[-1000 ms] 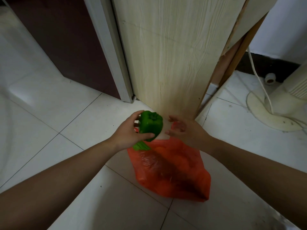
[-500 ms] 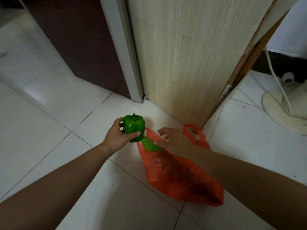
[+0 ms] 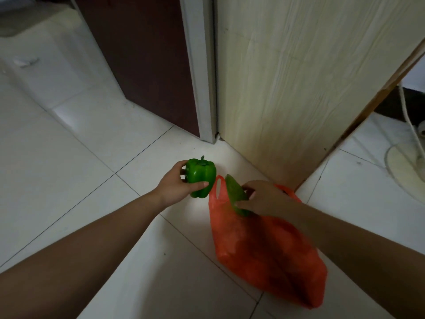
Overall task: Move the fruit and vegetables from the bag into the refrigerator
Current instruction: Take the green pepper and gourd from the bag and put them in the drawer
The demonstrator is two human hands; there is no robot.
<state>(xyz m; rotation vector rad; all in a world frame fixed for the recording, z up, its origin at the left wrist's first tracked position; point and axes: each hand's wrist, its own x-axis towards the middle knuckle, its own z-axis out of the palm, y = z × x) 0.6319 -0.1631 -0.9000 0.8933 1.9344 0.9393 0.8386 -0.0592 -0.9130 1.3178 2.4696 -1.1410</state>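
An orange plastic bag [image 3: 266,254] lies on the white tiled floor, its handles toward the wooden panel. My left hand [image 3: 174,187] holds a shiny green bell pepper [image 3: 200,177], stem up, just left of the bag's mouth. My right hand [image 3: 264,199] is at the bag's mouth and grips a long green vegetable [image 3: 235,194] that sticks up out of the opening. The bag bulges with more produce that I cannot make out through the plastic.
A pale wood-grain panel [image 3: 299,77] stands right behind the bag. To its left are a white frame [image 3: 200,65] and a dark brown door [image 3: 142,54]. A white fan base [image 3: 407,166] and cord [image 3: 408,116] sit on the floor at far right.
My left hand has carried the pepper up and left, away from the bag. My right hand has closed on the long green vegetable and lifted it partly out of the bag's mouth.
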